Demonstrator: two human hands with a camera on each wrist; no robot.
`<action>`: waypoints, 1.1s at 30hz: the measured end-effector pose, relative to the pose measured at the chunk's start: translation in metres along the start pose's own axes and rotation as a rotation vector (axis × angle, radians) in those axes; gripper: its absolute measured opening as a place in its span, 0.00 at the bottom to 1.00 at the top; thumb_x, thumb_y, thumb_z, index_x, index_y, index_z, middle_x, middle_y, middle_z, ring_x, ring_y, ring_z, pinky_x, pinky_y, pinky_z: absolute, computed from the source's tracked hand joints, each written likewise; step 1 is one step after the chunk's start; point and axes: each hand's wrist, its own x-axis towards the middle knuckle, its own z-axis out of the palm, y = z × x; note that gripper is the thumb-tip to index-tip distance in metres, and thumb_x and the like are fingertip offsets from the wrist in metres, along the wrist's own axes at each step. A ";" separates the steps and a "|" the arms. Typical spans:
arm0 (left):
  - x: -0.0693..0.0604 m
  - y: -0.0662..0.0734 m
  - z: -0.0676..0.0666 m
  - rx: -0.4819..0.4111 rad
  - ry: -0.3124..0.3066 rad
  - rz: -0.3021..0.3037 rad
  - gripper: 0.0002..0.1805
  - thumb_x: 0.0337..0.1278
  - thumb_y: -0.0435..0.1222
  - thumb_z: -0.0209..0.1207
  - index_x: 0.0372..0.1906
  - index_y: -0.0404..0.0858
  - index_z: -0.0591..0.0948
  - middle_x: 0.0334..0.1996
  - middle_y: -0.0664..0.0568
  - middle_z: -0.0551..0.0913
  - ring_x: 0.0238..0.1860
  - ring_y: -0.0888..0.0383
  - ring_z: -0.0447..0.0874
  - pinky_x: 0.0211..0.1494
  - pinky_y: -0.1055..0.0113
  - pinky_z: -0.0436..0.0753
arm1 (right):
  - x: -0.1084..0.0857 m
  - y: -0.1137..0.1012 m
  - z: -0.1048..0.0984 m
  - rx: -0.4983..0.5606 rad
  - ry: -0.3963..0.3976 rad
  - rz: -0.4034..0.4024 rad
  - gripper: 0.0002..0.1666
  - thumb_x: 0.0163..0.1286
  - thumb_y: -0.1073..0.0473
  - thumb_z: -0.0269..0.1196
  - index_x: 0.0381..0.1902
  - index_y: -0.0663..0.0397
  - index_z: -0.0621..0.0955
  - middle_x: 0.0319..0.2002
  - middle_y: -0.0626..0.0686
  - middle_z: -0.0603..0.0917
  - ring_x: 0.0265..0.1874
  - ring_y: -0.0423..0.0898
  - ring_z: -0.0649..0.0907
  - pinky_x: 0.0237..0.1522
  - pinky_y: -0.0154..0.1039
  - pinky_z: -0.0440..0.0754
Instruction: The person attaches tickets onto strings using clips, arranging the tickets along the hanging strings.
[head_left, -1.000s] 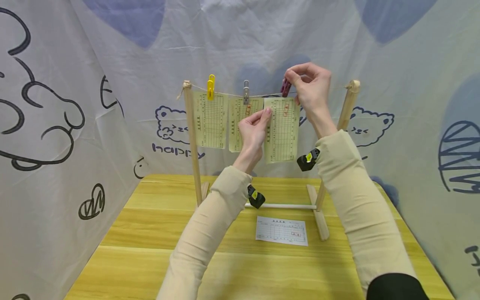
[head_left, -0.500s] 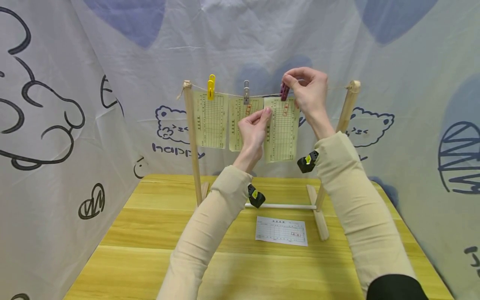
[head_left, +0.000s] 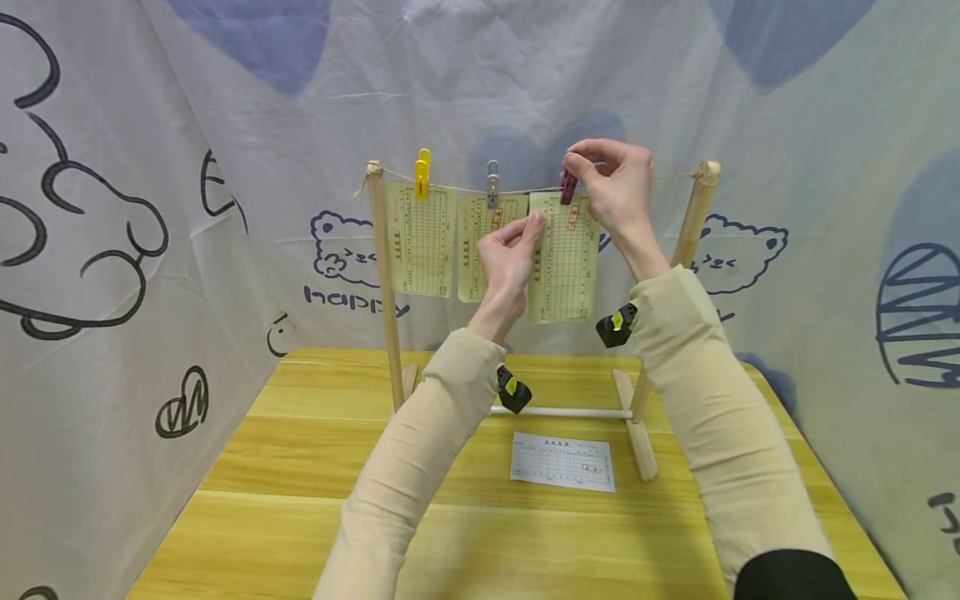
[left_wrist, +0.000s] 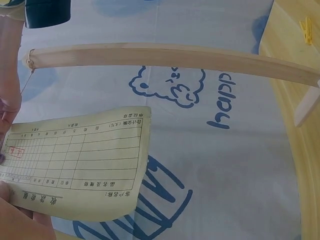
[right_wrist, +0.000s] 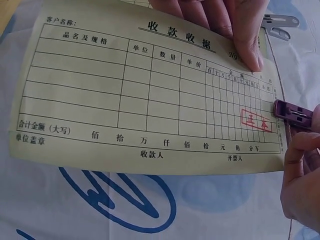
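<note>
My left hand (head_left: 506,262) pinches the left edge of a pale yellow receipt sheet (head_left: 566,267) near its top. The sheet hangs upright at the string (head_left: 517,192), with printed lines and a red stamp. Between thumb and fingers, my right hand (head_left: 621,185) grips a purple clothespin (head_left: 567,187) at the sheet's top edge. Seen from the right wrist, the clothespin (right_wrist: 295,114) has its tip over the receipt's edge beside the stamp. To the left, a grey clothespin (head_left: 492,185) and a yellow clothespin (head_left: 422,175) hold two more receipts on the string.
Wooden posts (head_left: 693,212) carry the string at both ends, with a white crossbar (head_left: 570,412) low between them. A white receipt (head_left: 562,462) lies on the wooden table (head_left: 300,500). Another yellow clothespin (left_wrist: 307,31) shows on the table in the left wrist view. Patterned cloth hangs behind.
My right hand has moved slightly down and left, bringing the purple clothespin from just above the receipt's top edge onto it. My left hand has stayed nearly still, holding the sheet.
</note>
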 end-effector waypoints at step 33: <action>0.001 -0.001 0.000 0.027 0.007 0.009 0.14 0.63 0.36 0.65 0.49 0.31 0.86 0.48 0.40 0.88 0.49 0.53 0.91 0.53 0.71 0.87 | -0.001 0.001 -0.005 -0.026 -0.117 0.055 0.18 0.69 0.57 0.68 0.52 0.62 0.85 0.29 0.37 0.86 0.16 0.37 0.75 0.12 0.29 0.63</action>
